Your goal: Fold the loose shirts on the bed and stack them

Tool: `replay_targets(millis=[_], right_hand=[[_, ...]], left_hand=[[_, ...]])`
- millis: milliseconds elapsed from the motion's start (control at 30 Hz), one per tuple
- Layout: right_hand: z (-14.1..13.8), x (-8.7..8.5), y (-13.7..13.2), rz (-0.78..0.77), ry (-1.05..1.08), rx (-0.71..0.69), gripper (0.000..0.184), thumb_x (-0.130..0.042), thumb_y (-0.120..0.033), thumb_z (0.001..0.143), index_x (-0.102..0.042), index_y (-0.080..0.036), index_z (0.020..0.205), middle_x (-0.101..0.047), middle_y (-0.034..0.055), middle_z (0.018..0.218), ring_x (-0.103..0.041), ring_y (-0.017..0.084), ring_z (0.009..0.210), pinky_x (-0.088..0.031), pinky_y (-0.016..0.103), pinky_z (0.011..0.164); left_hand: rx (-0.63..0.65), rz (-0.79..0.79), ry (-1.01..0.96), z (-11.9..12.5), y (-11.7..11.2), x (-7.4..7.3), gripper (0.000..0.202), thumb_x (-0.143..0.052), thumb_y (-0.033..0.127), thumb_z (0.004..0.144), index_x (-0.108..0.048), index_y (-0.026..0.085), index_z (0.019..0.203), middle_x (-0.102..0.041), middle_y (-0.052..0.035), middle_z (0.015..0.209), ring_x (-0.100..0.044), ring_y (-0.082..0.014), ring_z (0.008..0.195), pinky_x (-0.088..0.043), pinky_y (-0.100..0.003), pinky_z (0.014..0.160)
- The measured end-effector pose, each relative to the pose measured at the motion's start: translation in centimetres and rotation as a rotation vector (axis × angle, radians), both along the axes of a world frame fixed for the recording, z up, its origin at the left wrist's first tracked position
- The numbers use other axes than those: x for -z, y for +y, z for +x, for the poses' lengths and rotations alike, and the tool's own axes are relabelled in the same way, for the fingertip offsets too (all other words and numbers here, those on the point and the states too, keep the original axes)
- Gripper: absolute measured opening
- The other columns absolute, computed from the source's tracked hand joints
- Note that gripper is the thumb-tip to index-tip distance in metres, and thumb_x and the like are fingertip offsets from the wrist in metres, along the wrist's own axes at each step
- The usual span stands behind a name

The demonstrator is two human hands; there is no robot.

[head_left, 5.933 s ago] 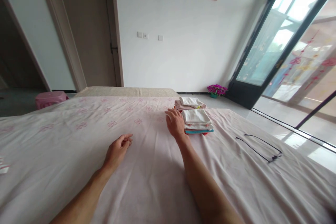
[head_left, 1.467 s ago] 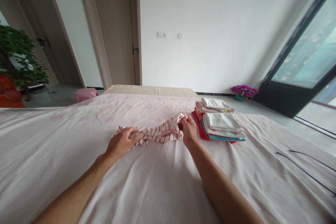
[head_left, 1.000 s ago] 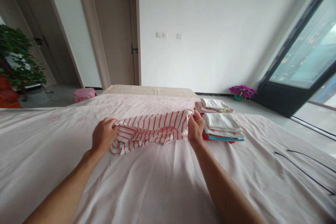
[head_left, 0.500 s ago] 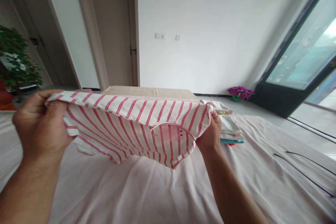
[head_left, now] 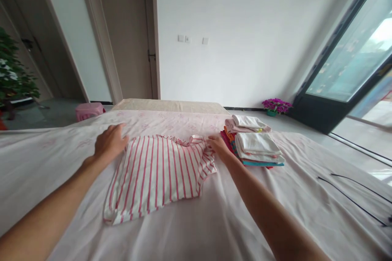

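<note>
A white shirt with red stripes (head_left: pixel 165 171) lies spread on the pale bed sheet (head_left: pixel 196 236), its neckline toward the far side and to the right. My left hand (head_left: pixel 110 143) is beside the shirt's far left corner, fingers stretched out and apart, with the fingertips close to the fabric. At the shirt's far right corner, my right hand (head_left: pixel 218 144) has its fingers closed on the bunched sleeve cloth. The underside of that grip is hidden. Just beyond the right hand stands a stack of folded clothes (head_left: pixel 260 144), white on top with coloured layers below.
Behind the stack sits another folded pile (head_left: pixel 248 121). A beige cover (head_left: pixel 171 106) crosses the far end. Dark thin cords (head_left: pixel 352 204) lie at the right. On the floor are a pink stool (head_left: pixel 89 110), purple flowers (head_left: pixel 277 105) and a green plant (head_left: pixel 15 73).
The striped shirt, held up between both hands before, now lies flat on the sheet. My left hand has let go and moved right and forward; my right hand has moved slightly left.
</note>
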State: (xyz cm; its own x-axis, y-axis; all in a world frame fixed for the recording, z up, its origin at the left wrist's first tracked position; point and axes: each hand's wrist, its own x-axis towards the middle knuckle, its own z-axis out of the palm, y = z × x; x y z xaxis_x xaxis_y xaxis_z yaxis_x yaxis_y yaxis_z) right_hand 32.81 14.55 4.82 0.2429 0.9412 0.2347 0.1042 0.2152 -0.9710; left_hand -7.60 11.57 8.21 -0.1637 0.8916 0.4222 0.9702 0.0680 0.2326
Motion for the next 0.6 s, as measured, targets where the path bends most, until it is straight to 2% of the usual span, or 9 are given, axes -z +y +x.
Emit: replay_targets(millis=[33, 100, 200, 267, 333, 400, 467, 533, 600], right_hand=[[0.4, 1.0, -0.3, -0.018, -0.027, 0.016, 0.009, -0.069, -0.021, 0.062, -0.063, -0.017, 0.065, -0.052, -0.0048, 0.052, -0.05, 0.013, 0.052, -0.038, 0.022, 0.051], [0.9, 2.4, -1.1, -0.07, -0.152, 0.063, 0.012, -0.068, -0.02, 0.064, -0.067, -0.017, 0.076, -0.059, -0.0012, 0.062, -0.055, 0.015, 0.062, -0.041, 0.024, 0.059], [0.9, 3.3, -1.9, -0.105, -0.571, 0.125, 0.029, -0.064, -0.023, 0.074, -0.071, -0.018, 0.102, -0.067, 0.0076, 0.092, -0.061, 0.021, 0.084, -0.044, 0.029, 0.074], [0.4, 2.8, -2.1, -0.076, -0.857, 0.13, 0.032, -0.058, -0.025, 0.083, -0.069, -0.021, 0.112, -0.065, 0.0113, 0.11, -0.06, 0.025, 0.099, -0.044, 0.033, 0.082], [-0.6, 1.9, -1.8, -0.028, -0.994, 0.105, 0.032, -0.053, -0.025, 0.088, -0.069, -0.024, 0.116, -0.064, 0.0114, 0.117, -0.059, 0.026, 0.107, -0.044, 0.034, 0.086], [-1.7, 0.8, -1.0, -0.018, -1.063, 0.068, 0.034, -0.048, -0.025, 0.092, -0.066, -0.025, 0.12, -0.065, 0.0104, 0.118, -0.059, 0.025, 0.11, -0.044, 0.033, 0.088], [-2.7, 0.0, 0.3, -0.072, -1.124, 0.019, 0.039, -0.047, -0.024, 0.092, -0.061, -0.024, 0.129, -0.065, 0.0099, 0.122, -0.06, 0.023, 0.11, -0.044, 0.032, 0.088], [-3.6, -0.3, 1.9, -0.164, -1.165, -0.053, 0.049, -0.051, -0.023, 0.089, -0.054, -0.025, 0.137, -0.065, 0.0101, 0.127, -0.061, 0.024, 0.112, -0.044, 0.033, 0.09], [-4.1, -0.2, 3.8, -0.243, -1.161, -0.138, 0.053, -0.057, -0.023, 0.083, -0.056, -0.025, 0.136, -0.066, 0.0101, 0.126, -0.062, 0.024, 0.112, -0.045, 0.033, 0.089]], left_hand=[[0.019, -0.023, 0.014, 0.5, -0.5, 1.5, 0.051, -0.045, 0.035, 0.089, -0.054, 0.014, 0.134, -0.059, -0.0184, 0.131, -0.06, -0.0343, 0.115, -0.047, -0.047, 0.093], [0.135, -0.053, 0.027, 1.5, -1.8, 3.9, 0.044, -0.044, 0.032, 0.089, -0.058, 0.017, 0.128, -0.063, -0.0149, 0.127, -0.06, -0.0292, 0.116, -0.046, -0.041, 0.098], [0.326, -0.052, 0.03, 3.1, -3.6, 6.1, 0.039, -0.043, 0.03, 0.09, -0.061, 0.018, 0.122, -0.064, -0.0115, 0.125, -0.059, -0.0247, 0.118, -0.043, -0.037, 0.105], [0.401, -0.042, 0.016, 3.9, -4.4, 6.9, 0.038, -0.042, 0.031, 0.091, -0.061, 0.018, 0.122, -0.063, -0.0106, 0.126, -0.058, -0.0237, 0.12, -0.042, -0.037, 0.107], [0.433, -0.033, 0.009, 4.4, -4.9, 7.5, 0.038, -0.043, 0.032, 0.091, -0.061, 0.019, 0.122, -0.063, -0.0099, 0.127, -0.057, -0.0239, 0.121, -0.042, -0.038, 0.107], [0.43, -0.025, 0.027, 4.6, -5.3, 8.2, 0.037, -0.045, 0.032, 0.092, -0.061, 0.019, 0.122, -0.062, -0.0102, 0.129, -0.056, -0.0252, 0.122, -0.042, -0.041, 0.107], [0.411, -0.015, 0.064, 4.6, -5.5, 8.9, 0.037, -0.044, 0.032, 0.093, -0.061, 0.017, 0.122, -0.061, -0.0117, 0.129, -0.055, -0.0267, 0.122, -0.042, -0.043, 0.107], [0.404, -0.007, 0.103, 4.5, -5.5, 9.5, 0.037, -0.043, 0.032, 0.094, -0.06, 0.016, 0.123, -0.061, -0.0128, 0.129, -0.055, -0.0273, 0.122, -0.042, -0.045, 0.106], [0.407, 0.004, 0.126, 4.4, -5.5, 9.9, 0.037, -0.044, 0.032, 0.095, -0.059, 0.015, 0.124, -0.06, -0.0127, 0.129, -0.055, -0.027, 0.121, -0.043, -0.045, 0.106]])
